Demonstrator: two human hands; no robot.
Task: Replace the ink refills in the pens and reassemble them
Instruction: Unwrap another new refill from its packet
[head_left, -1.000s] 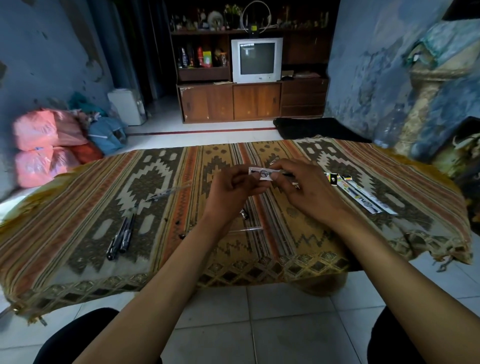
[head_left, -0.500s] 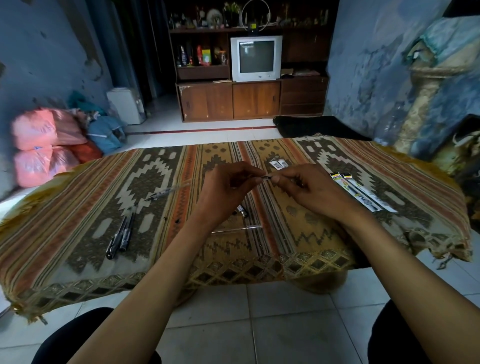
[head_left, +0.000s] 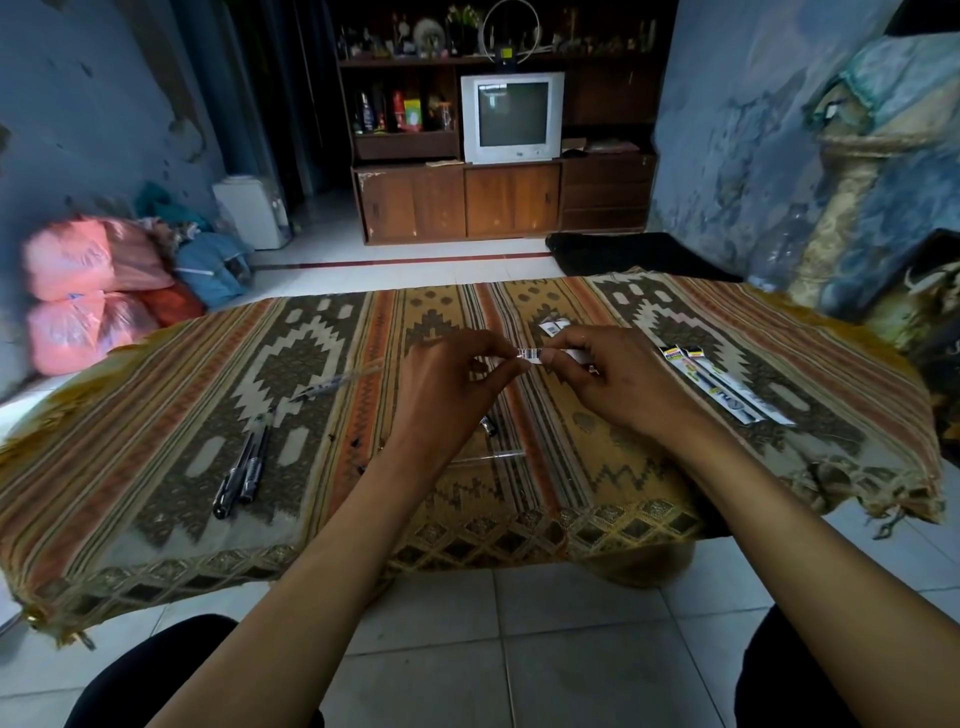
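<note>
A worn blue-walled room with a grey box television (head_left: 511, 117) on a dark wooden cabinet lies beyond a low table draped in a striped, diamond-patterned woven cloth (head_left: 156, 467). Above the middle of that cloth both hands meet: the left hand (head_left: 447, 384) and the right hand (head_left: 613, 379) each pinch an end of a narrow white barcoded refill wrapper (head_left: 532, 354) between thumb and fingertips, fingers curled, held clear of the table. From that meeting point, two black capped pens (head_left: 244, 470) lie side by side at about eight o'clock, well apart; a clear, empty-looking pen barrel (head_left: 337, 383) lies at nine o'clock; two sealed refill packets with yellow-and-black headers (head_left: 722, 387) rest at three o'clock; a torn white wrapper scrap (head_left: 553, 326) sits just beyond at twelve. I'd judge the wrapper thin, light and limp, likely to tear easily, and the refill inside slender and easy to bend, so it wants holding near the end being opened, then by the stiff tube rather than the tip. The refill itself I cannot make out.
</note>
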